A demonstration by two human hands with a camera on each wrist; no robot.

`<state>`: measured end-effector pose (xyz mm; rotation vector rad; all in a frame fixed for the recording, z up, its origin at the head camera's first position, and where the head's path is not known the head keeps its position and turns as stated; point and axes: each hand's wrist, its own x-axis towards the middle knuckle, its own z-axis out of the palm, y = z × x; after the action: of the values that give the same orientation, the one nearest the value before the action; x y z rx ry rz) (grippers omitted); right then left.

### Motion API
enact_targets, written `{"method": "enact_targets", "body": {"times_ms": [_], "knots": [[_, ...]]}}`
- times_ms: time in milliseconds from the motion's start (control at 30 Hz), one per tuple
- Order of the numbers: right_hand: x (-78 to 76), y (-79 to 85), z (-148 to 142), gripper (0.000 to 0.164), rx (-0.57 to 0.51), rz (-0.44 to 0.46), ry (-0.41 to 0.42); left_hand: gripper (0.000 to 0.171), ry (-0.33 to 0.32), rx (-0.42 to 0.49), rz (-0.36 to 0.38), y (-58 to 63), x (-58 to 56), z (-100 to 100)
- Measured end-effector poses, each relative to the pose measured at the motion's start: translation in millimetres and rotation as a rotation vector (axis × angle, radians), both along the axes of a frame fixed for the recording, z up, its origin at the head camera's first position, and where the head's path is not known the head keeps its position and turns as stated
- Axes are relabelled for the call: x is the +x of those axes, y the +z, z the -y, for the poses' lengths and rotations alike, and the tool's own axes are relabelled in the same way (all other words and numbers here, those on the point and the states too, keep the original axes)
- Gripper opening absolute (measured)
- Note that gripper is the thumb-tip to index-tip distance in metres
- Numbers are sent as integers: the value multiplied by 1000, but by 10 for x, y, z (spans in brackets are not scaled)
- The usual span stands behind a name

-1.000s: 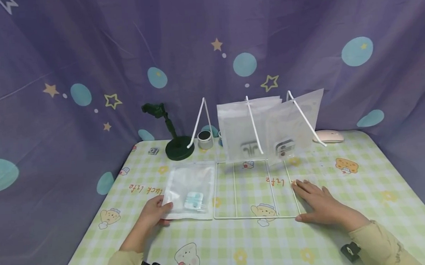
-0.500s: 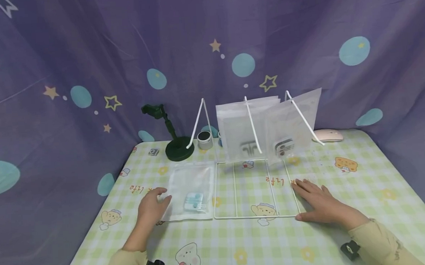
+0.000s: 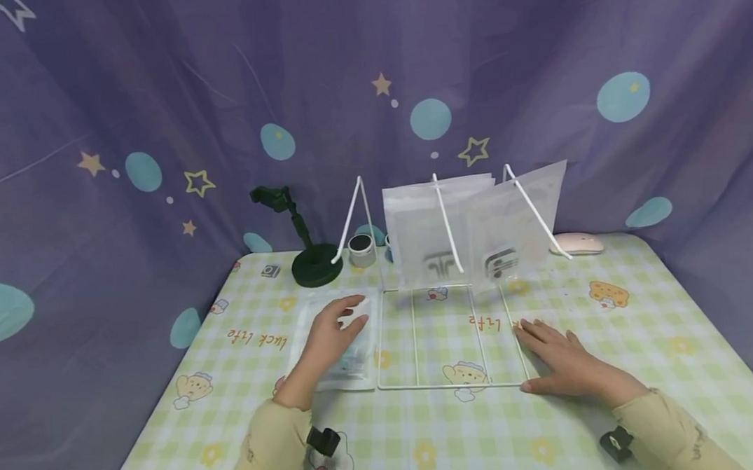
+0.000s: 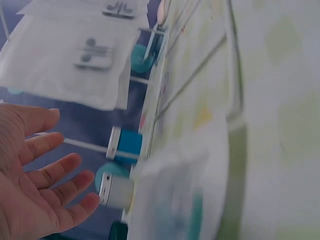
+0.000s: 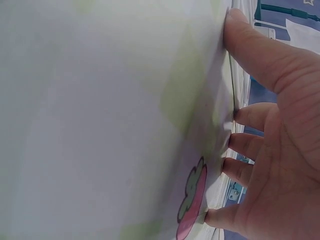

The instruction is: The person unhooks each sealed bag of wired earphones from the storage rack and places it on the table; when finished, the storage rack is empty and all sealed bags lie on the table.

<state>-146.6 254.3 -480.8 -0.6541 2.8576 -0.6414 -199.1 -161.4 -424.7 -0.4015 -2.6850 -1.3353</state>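
Note:
My left hand (image 3: 330,335) hovers over a flat frosted plastic bag (image 3: 365,376), fingers apart and lightly bent, holding nothing. A white and teal item inside the bag is mostly behind the hand. To its right stands a white wire rack (image 3: 433,387), its base lying on the table. Frosted bags with small dark-and-white items hang on its upper prongs, one bag (image 3: 414,226) at the middle prong and another bag (image 3: 514,215), tilted, at the right one. My right hand (image 3: 565,367) lies spread at the base's right side, fingertips on the table and thumb by the front corner.
A dark green stand (image 3: 316,267) and a small round grey container (image 3: 361,251) are at the back left. A blue container (image 4: 127,145) shows in the left wrist view. A pink computer mouse (image 3: 577,244) lies at the back right. A patterned curtain (image 3: 319,69) closes off the back.
My left hand has let go of the flat bag's left edge and moved up and right over it. The bag stays beside the rack. My right hand has kept its place.

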Motion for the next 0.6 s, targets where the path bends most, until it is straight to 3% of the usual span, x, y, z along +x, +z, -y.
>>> {"method": "enact_targets", "body": {"times_ms": [100, 267, 600], "knots": [[5, -14, 2, 100, 0, -2, -2, 43, -44, 64, -7, -2, -105, -145], [3, -11, 11, 99, 6, -3, 1, 50, -63, 198, 24, -4, -257, -359], [-8, -2, 8, 100, 6, 4, 2, 61, 56, 374, 69, -34, -395, -723]]}}
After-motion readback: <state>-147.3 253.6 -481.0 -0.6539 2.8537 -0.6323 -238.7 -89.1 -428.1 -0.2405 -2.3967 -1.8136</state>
